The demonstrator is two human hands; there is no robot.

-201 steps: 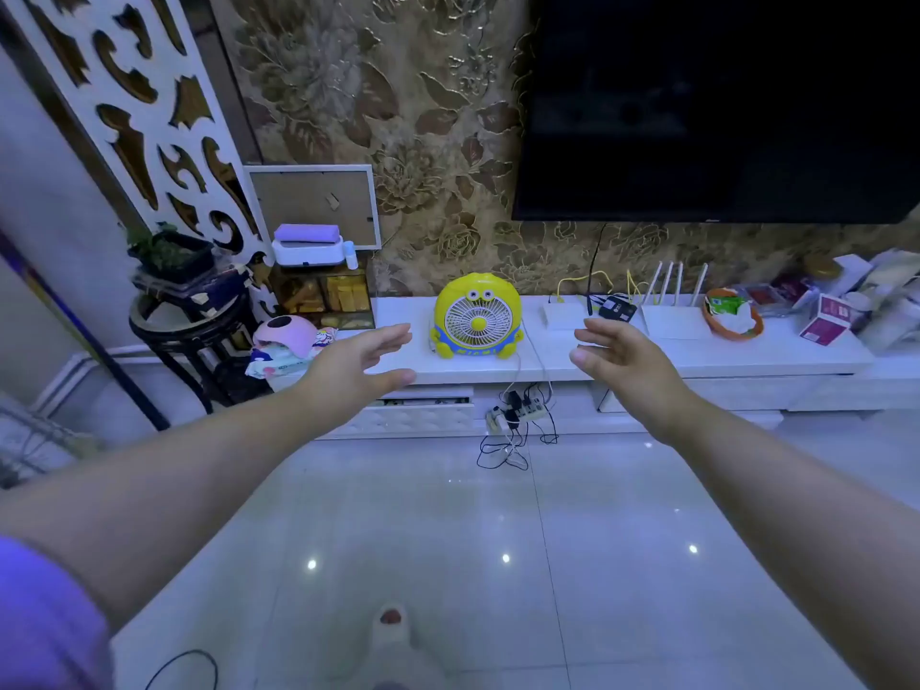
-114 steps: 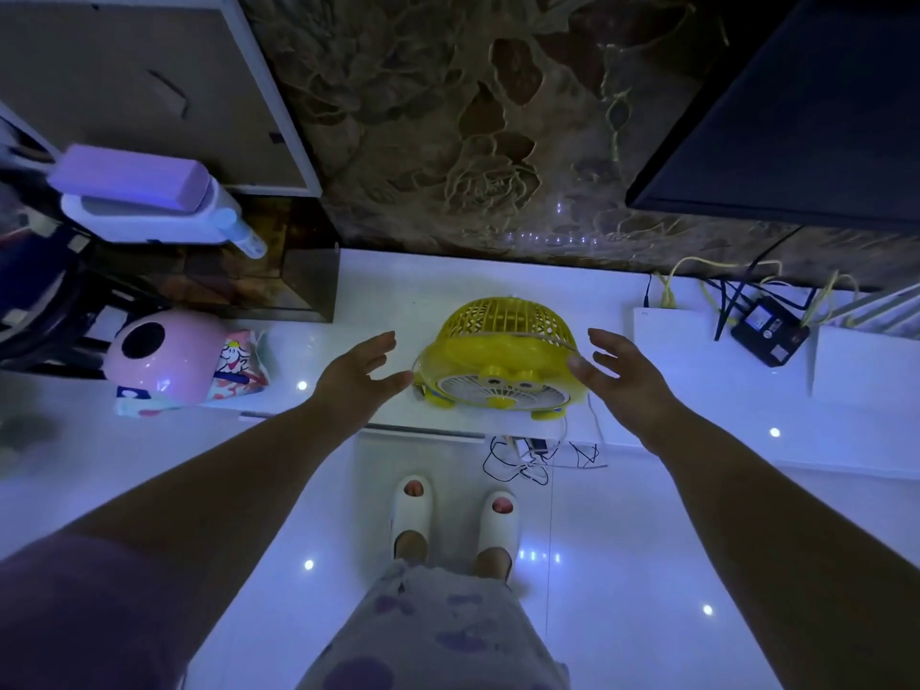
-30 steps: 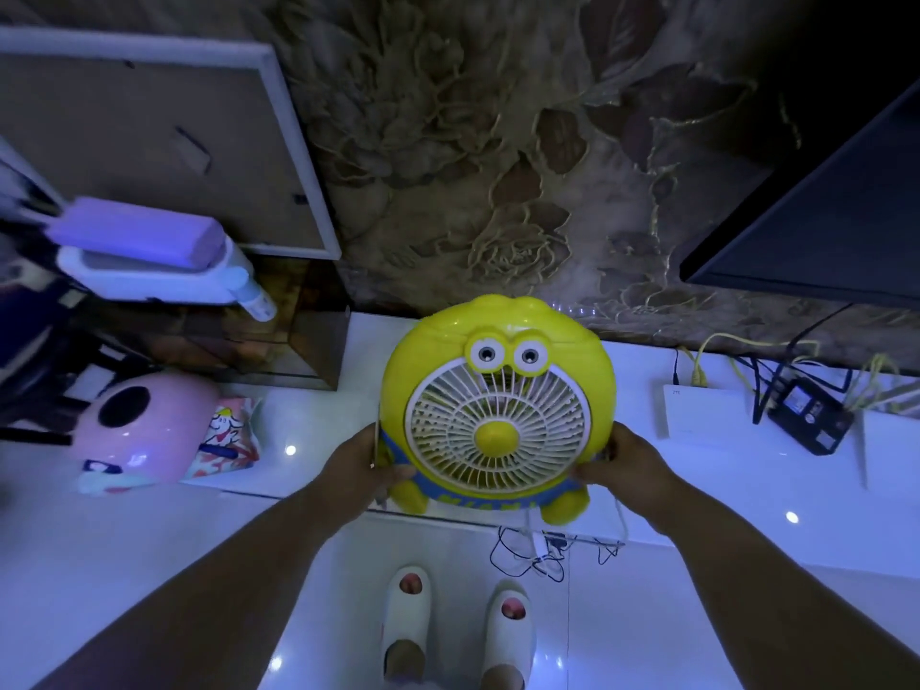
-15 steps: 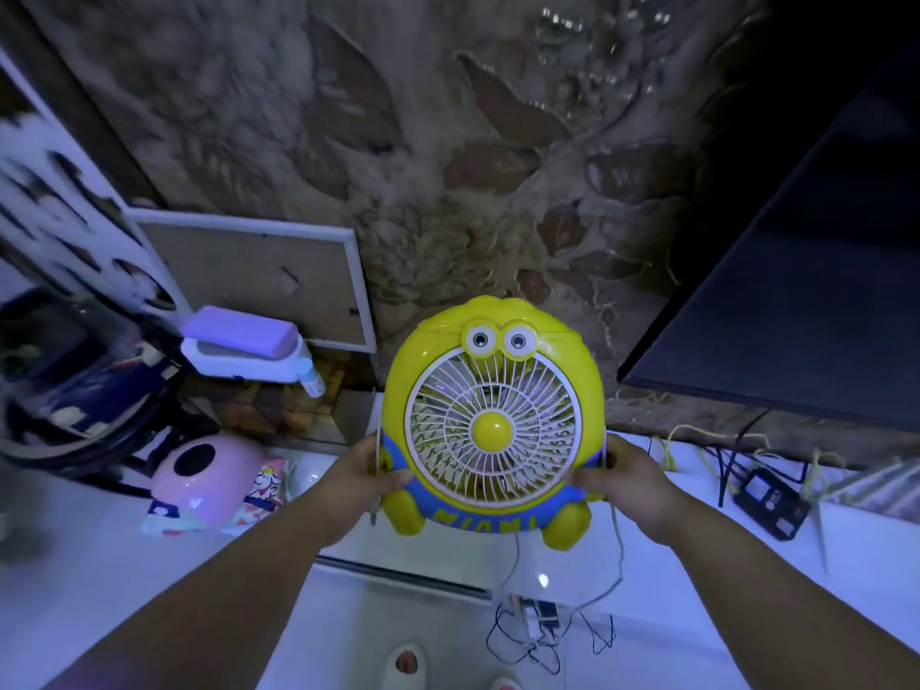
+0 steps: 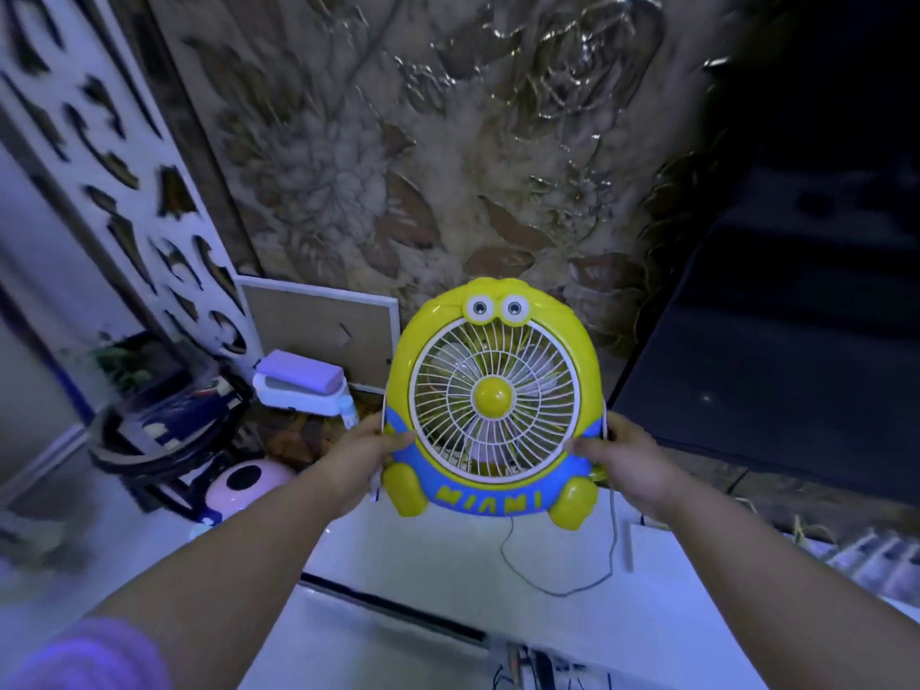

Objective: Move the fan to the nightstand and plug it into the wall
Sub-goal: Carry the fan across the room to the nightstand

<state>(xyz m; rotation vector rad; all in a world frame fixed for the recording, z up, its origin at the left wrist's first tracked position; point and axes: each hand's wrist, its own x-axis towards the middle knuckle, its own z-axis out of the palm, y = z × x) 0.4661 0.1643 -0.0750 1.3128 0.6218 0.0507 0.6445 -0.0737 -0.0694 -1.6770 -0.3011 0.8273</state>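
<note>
The fan [image 5: 493, 395] is a yellow cartoon-shaped desk fan with a white grille, two eyes on top and a blue band reading "MIAMI". It is held upright in the air above the white cabinet top [image 5: 448, 570], facing me. My left hand [image 5: 356, 458] grips its lower left side and my right hand [image 5: 630, 465] grips its lower right side. A thin white cord [image 5: 562, 587] hangs from the fan's underside and loops down over the cabinet top toward the cables below; its plug end is hidden.
A dark television [image 5: 776, 371] hangs on the patterned wall at the right. At the left are a white carved screen [image 5: 114, 156], a black round stand [image 5: 164, 435], a pink rounded device [image 5: 244, 483], a white-and-purple box [image 5: 301, 383] and a framed board [image 5: 323, 331].
Over the earlier frames my hands reached the fan on the cabinet, took hold of both sides and lifted it. In the last half second the fan rose a little and the view swung left.
</note>
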